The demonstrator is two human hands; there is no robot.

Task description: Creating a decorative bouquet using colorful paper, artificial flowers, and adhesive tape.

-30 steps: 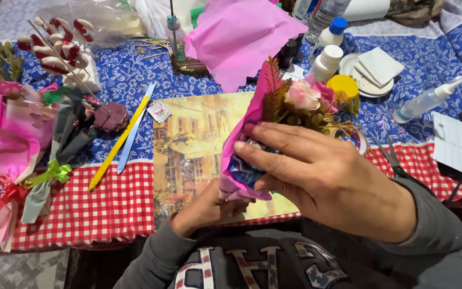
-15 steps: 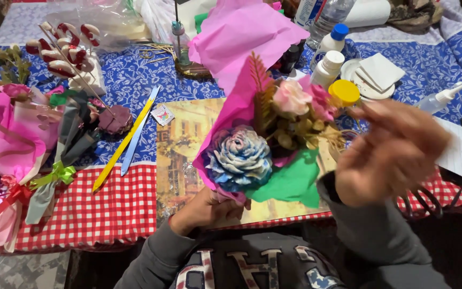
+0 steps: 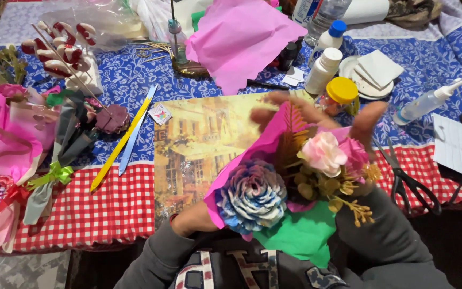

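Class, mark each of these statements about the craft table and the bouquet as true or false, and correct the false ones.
1. The left hand grips the bouquet from below. True.
2. The right hand is behind the bouquet. True.
3. The scissors are in the right hand. False: they lie on the tablecloth.
4. The jar has a blue lid. False: it is yellow.

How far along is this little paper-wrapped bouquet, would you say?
Done: the blue rose, pink flower and gold sprigs sit together in pink paper and green paper. In hand: the left hand grips the base; the right hand cups the back. Left: no ribbon shows, unlike the bow-tied bouquets nearby.
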